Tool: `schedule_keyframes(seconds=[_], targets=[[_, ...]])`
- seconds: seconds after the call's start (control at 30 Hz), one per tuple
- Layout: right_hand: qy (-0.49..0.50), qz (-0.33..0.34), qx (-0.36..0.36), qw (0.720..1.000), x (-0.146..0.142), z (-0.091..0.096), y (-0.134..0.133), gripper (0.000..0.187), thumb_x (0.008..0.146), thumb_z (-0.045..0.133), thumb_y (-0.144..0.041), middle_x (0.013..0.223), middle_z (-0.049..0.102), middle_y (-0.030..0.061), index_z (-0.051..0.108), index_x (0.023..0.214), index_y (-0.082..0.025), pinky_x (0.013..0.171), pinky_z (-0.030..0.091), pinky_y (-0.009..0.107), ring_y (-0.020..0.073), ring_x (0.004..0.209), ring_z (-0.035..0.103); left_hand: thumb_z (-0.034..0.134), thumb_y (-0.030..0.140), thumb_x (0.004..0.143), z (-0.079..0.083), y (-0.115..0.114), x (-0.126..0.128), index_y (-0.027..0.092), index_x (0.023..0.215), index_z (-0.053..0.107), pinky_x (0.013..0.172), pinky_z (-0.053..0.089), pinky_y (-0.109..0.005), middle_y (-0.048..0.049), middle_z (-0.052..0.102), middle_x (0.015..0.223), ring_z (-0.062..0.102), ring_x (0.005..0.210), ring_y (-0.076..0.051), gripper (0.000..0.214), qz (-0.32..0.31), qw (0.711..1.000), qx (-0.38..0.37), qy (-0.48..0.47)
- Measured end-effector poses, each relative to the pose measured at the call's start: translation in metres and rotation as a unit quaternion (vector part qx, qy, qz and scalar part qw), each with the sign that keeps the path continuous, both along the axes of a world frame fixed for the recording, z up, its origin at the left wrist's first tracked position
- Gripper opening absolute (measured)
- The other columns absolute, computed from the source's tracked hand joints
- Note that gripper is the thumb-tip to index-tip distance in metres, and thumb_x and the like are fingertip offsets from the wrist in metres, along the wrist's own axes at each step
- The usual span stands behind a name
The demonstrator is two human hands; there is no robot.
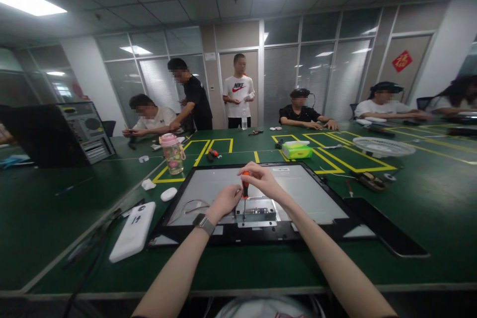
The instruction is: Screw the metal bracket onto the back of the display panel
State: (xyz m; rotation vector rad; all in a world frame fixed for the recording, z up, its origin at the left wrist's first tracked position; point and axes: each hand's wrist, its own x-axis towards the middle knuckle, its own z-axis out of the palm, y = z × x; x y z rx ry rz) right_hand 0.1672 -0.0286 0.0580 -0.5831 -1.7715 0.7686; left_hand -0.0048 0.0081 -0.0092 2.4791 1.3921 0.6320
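A flat display panel (316,198) with a black frame lies in front of me on the green table. On its lower middle sits a metal bracket (266,213). My right hand (261,179) has its fingers closed round the top of a red-and-black screwdriver (245,188), which stands nearly upright with its shaft reaching down to the bracket. My left hand (226,202), with a watch (203,223) on the wrist, is closed beside the screwdriver's handle; its fingertips are partly hidden, so whatever they pinch cannot be made out. Thin wires (190,206) lie on the panel at left.
A white device marked 14 (133,231), a white oval case (169,194) and a pink-lidded bottle (173,154) stand left. A black phone-like slab (387,226) touches the panel's right side. Behind are a green tissue pack (297,149) and a white round grille (383,146). Several people are around the table.
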Motion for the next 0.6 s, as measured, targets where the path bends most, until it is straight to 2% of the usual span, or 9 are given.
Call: schedule_keyframes(seconds=[0.13, 0.3, 0.4, 0.6], targets=[[0.045, 0.075, -0.067, 0.994, -0.002, -0.006, -0.004, 0.020, 0.082, 0.065, -0.037, 0.083, 0.059, 0.0004, 0.071, 0.093, -0.020, 0.067, 0.048, 0.026, 0.0103, 0.066, 0.057, 0.042, 0.024, 0.091, -0.002, 0.003, 0.000, 0.017, 0.085, 0.062, 0.067, 0.042, -0.027, -0.0054, 0.066, 0.084, 0.061, 0.078, -0.019, 0.023, 0.003, 1.000, 0.000, 0.001], [0.090, 0.150, -0.130, 0.976, -0.003, -0.012, -0.010, 0.029, 0.088, 0.057, -0.043, 0.089, 0.066, 0.0041, 0.066, 0.106, -0.021, 0.077, 0.051, 0.031, 0.0157, 0.083, 0.063, 0.041, 0.025, 0.091, 0.000, 0.002, 0.001, 0.016, 0.081, 0.063, 0.069, 0.043, -0.027, -0.0072, 0.067, 0.085, 0.062, 0.080, -0.020, 0.027, 0.006, 1.000, -0.009, 0.016], [0.117, 0.149, -0.137, 0.972, -0.002, -0.015, -0.011, 0.027, 0.086, 0.060, -0.044, 0.091, 0.066, 0.0046, 0.066, 0.101, -0.022, 0.078, 0.051, 0.031, 0.0158, 0.083, 0.063, 0.040, 0.024, 0.092, 0.002, 0.001, 0.001, 0.016, 0.080, 0.063, 0.071, 0.044, -0.028, -0.0071, 0.068, 0.088, 0.063, 0.083, -0.020, 0.028, -0.003, 1.000, -0.003, 0.013], [0.172, 0.108, -0.144, 0.969, 0.000, -0.018, -0.010, 0.024, 0.070, 0.077, -0.042, 0.085, 0.063, 0.0011, 0.068, 0.079, -0.022, 0.077, 0.051, 0.030, 0.0138, 0.076, 0.060, 0.039, 0.025, 0.093, -0.001, 0.002, 0.000, 0.017, 0.088, 0.064, 0.074, 0.044, -0.029, -0.0074, 0.067, 0.091, 0.062, 0.085, -0.021, 0.027, 0.005, 0.999, 0.016, 0.033]])
